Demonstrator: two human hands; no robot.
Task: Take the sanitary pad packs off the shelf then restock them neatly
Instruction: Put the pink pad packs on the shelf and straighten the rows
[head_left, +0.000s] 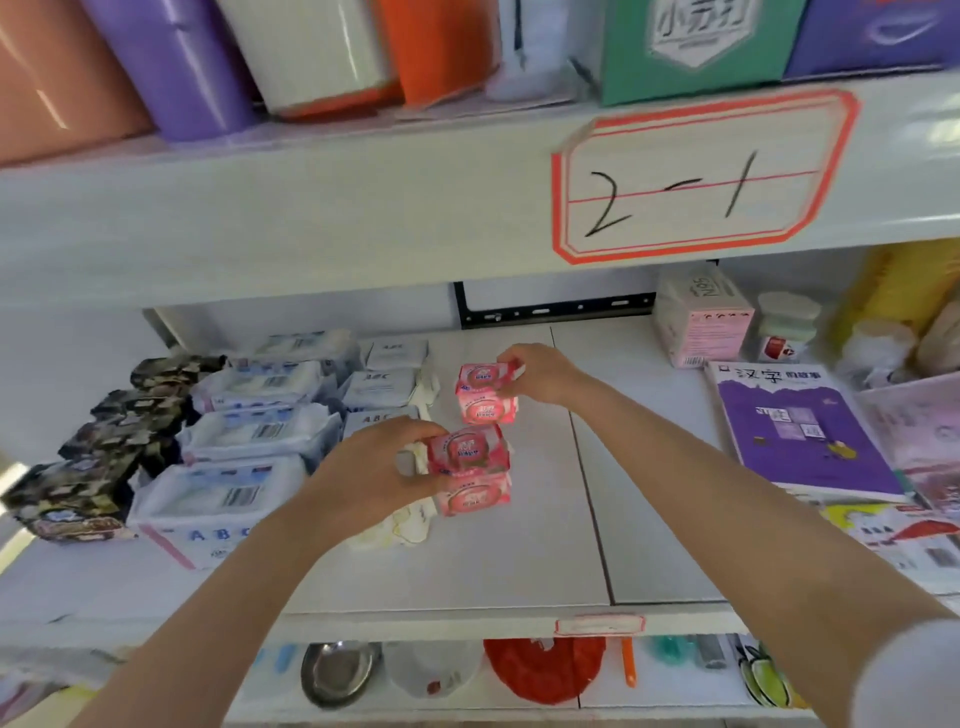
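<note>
On the white shelf (545, 519), near its middle, the left hand (374, 467) holds the front pink pack (467, 449) with curled fingers and thumb; this pack sits on a lower pink pack (478, 496). Just behind, the right hand (540, 374) pinches the back pink pack (485, 375), which is also stacked on one. White packs (249, 431) and dark packs (119, 436) lie in rows at the left.

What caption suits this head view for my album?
Left hand grips the near pink pack, right hand the far pink pack, beside white packs and dark packs on the shelf.
</note>
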